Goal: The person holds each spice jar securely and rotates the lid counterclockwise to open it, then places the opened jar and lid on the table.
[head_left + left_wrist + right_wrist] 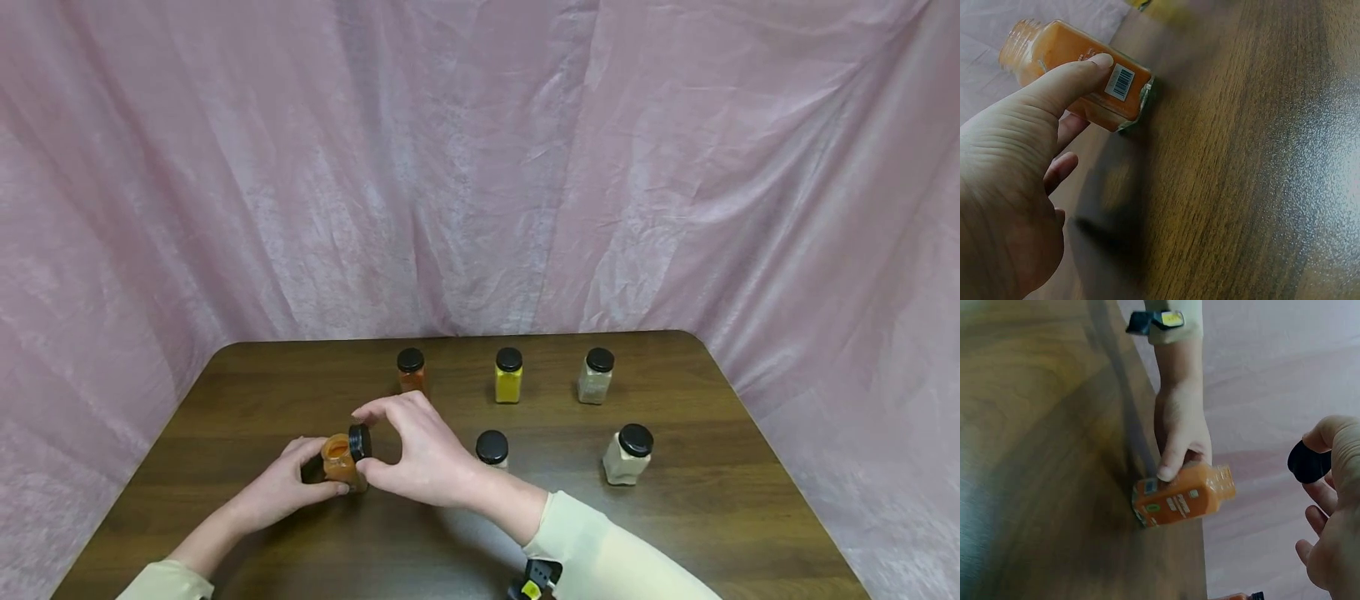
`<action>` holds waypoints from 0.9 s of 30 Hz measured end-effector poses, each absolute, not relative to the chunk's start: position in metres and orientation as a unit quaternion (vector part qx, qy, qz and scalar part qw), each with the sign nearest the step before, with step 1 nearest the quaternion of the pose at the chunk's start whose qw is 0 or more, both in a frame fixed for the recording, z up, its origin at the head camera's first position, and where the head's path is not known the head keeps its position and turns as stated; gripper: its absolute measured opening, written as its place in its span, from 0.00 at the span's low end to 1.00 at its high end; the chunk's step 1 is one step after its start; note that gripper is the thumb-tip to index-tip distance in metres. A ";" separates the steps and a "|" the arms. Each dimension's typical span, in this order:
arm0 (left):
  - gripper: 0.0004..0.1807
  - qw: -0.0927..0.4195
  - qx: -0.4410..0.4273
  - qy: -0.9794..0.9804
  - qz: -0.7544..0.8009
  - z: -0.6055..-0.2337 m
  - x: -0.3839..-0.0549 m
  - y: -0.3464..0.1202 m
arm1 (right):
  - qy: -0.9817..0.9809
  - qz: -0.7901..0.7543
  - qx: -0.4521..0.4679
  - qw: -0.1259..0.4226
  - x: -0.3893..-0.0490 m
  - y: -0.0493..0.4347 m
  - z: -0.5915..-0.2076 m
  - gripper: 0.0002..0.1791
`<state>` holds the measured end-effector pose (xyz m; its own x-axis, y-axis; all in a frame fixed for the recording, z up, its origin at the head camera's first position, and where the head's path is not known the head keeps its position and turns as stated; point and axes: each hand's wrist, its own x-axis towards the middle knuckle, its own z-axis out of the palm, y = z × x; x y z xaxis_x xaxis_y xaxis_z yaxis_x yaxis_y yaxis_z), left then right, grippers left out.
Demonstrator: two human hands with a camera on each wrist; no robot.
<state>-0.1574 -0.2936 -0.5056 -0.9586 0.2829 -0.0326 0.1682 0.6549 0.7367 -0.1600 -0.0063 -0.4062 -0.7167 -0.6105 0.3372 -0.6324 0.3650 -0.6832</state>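
Observation:
My left hand grips an uncapped glass spice jar of orange powder around its body, thumb near the barcode label. The jar's threaded mouth is bare, and in the head view its opening faces up toward the camera. Between the thumb and fingers of my right hand a black lid is pinched. That lid is apart from the jar's mouth in the right wrist view, a short way off to the right in the head view.
Along the back of the wooden table stand capped jars: reddish, yellow and pale. Nearer are another black-capped jar, partly hidden by my right arm, and a cream-coloured jar at right. A pink curtain hangs behind.

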 end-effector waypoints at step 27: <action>0.32 0.054 0.144 0.909 0.387 -0.505 -0.160 -0.294 | -0.852 0.320 0.413 -0.036 -0.128 -0.005 -0.448 0.24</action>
